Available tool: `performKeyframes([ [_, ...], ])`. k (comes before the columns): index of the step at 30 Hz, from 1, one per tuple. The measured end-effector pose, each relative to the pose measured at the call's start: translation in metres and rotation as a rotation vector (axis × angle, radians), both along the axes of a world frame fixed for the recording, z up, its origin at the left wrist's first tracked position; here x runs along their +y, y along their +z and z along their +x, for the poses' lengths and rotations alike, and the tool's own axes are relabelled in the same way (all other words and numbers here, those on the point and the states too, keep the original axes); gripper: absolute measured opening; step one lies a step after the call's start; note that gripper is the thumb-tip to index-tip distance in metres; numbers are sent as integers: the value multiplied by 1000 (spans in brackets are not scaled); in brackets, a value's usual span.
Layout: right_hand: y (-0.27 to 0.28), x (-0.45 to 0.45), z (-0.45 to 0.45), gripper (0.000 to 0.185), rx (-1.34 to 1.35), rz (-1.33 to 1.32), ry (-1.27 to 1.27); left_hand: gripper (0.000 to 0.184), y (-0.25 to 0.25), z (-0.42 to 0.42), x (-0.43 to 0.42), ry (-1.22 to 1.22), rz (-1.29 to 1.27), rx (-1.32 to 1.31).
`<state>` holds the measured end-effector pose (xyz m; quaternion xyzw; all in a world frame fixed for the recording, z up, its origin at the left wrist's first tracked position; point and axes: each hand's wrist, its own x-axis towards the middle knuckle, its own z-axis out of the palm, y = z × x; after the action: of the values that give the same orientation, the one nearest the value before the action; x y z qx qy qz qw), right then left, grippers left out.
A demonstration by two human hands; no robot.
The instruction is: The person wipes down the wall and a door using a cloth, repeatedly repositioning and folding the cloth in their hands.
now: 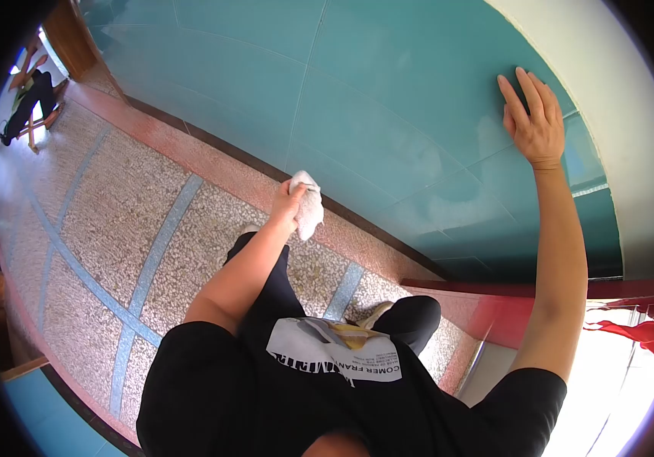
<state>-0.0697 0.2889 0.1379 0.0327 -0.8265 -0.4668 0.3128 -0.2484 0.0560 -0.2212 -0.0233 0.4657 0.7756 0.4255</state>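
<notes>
My left hand [286, 204] is closed around a bunched white cloth [310, 211], held near the foot of the teal tiled wall [388, 99]. Whether the cloth touches the tiles I cannot tell. Farther up on the right, my right hand [538, 126] rests against the same wall, its fingers stretched out and nothing in its grasp. It lies close to the edge where the tiles meet the white wall [609, 76].
Below me is a speckled floor [213, 228] with blue strips and a pink border. My legs are bent under me. At far left, a person's dark-clothed leg [30, 107] shows beside wooden furniture. Red fabric [647, 333] hangs at a bright opening on the right.
</notes>
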Motion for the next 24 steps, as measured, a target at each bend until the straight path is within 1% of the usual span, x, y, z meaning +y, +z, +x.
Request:
performKeyframes([
  [3, -1, 0, 1, 41, 11, 22, -11, 20, -14, -6, -1, 24, 46, -69],
  [4, 0, 1, 1, 41, 16, 26, -11, 18, -11, -8, 0, 47, 23, -111],
  [6, -2, 2, 1, 40, 17, 24, -11, 17, -33, -17, 7, 55, 5, -125],
  [8, -3, 3, 0, 40, 48, 53, 4, 13, -36, -20, 9, 108, -12, -132],
  [11, -2, 3, 0, 42, 30, 35, 20, 12, -41, -21, 12, 113, -40, -127],
  [15, 1, -4, 0, 39, 3, 32, -34, 13, -45, -26, 21, 111, -59, -157],
  [17, 1, -9, -3, 38, 10, 95, -14, 14, -32, -33, 26, 168, -28, -145],
  [19, 0, -9, -4, 38, 21, 104, -12, 17, -18, -43, 33, 141, 9, -128],
  [21, 0, -10, -5, 38, 32, 112, -10, 19, 1, -48, 41, 226, 10, -83],
  [22, 1, -11, -5, 38, 23, 119, -15, 19, -3, -52, 49, 217, 8, -87],
  [24, 5, -18, -5, 38, 11, 125, -32, 21, -14, -61, 65, 226, 89, -9],
])
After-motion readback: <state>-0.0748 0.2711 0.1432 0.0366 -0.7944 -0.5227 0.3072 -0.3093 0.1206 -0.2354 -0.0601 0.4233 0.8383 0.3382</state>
